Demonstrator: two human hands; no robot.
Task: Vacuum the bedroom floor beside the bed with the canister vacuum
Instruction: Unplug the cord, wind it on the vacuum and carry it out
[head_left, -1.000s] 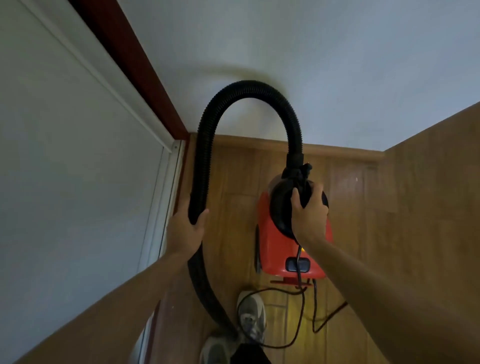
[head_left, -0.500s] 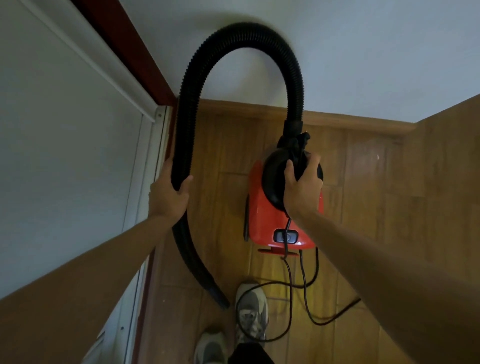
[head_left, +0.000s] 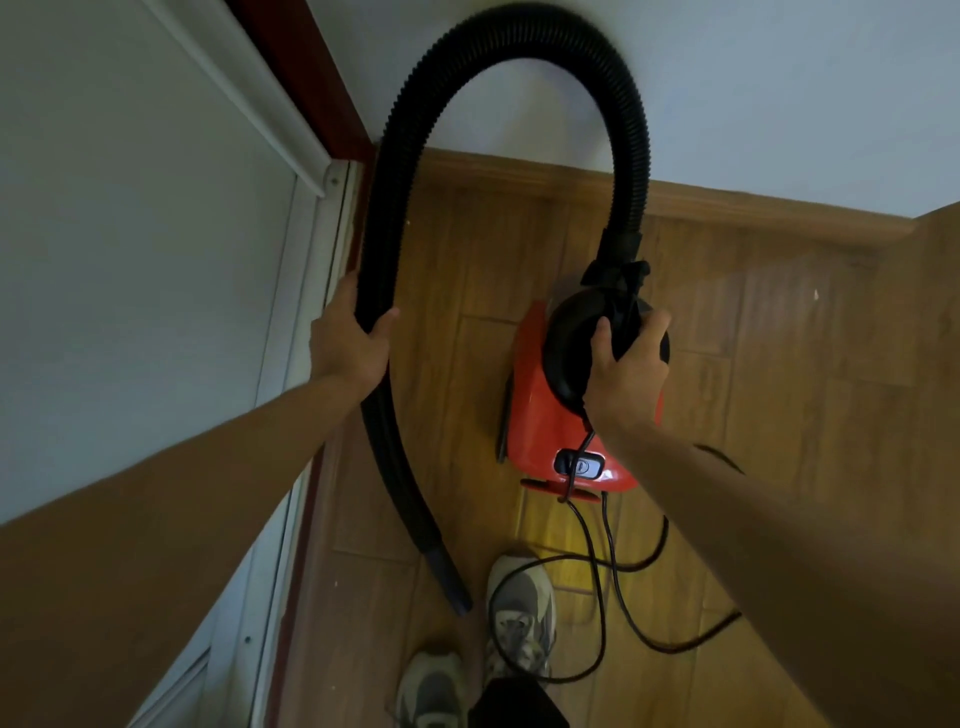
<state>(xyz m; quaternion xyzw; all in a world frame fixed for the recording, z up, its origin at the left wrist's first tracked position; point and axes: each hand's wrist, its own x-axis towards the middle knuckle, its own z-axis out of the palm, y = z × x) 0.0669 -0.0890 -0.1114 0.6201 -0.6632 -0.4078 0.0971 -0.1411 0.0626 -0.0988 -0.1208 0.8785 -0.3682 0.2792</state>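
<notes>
Brown wood-plank floor (head_left: 779, 364), edged at the far wall by a wooden skirting board (head_left: 727, 205).
A thin black power cord (head_left: 613, 566) lies on the planks in loose loops, one loop ringing a grey-and-white lace-up trainer (head_left: 522, 613). A second matching trainer (head_left: 431, 686) stands just beside it. A yellowish glow lights the boards near the cord.

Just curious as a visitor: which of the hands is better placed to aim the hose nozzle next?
Likely the left hand: it grips the hose above its nozzle; the right hand holds the canister.
</notes>
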